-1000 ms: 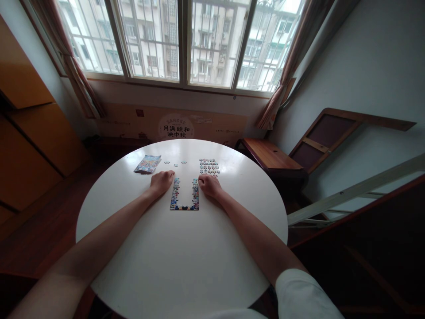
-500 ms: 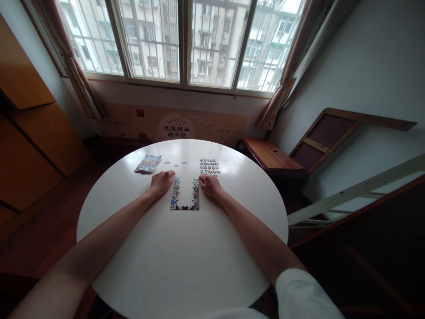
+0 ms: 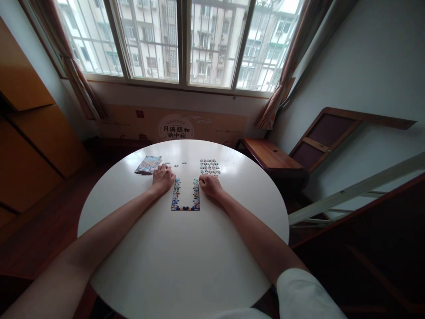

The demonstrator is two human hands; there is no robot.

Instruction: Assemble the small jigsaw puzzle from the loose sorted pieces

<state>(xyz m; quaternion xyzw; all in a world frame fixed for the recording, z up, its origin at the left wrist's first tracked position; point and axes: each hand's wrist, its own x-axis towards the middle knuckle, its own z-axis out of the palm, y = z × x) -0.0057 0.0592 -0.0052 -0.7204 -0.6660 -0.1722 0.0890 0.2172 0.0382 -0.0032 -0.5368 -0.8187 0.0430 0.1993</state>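
Observation:
A partly assembled jigsaw puzzle [image 3: 175, 201] lies on the white round table [image 3: 179, 257], its joined pieces forming a U along the left, bottom and right sides. My left hand [image 3: 164, 177] rests at its upper left corner, fingers stretched forward and apart beside a few loose puzzle pieces [image 3: 176, 166]. At the upper right corner sits my right hand [image 3: 210, 184], its fingers curled closed; whatever they may hold is hidden. Just beyond that hand, several puzzle pieces [image 3: 209, 165] are laid out in rows.
A colourful picture packet [image 3: 148, 164] lies left of the loose pieces, close to my left fingertips. Past the table's right edge stands a wooden bench [image 3: 272, 154]. A barred window [image 3: 215, 44] and curtains [image 3: 78, 84] are at the back.
My left hand has gone from closed to fingers extended, now reaching forward near the packet and the leftmost loose piece. My right hand has stayed in place, still closed.

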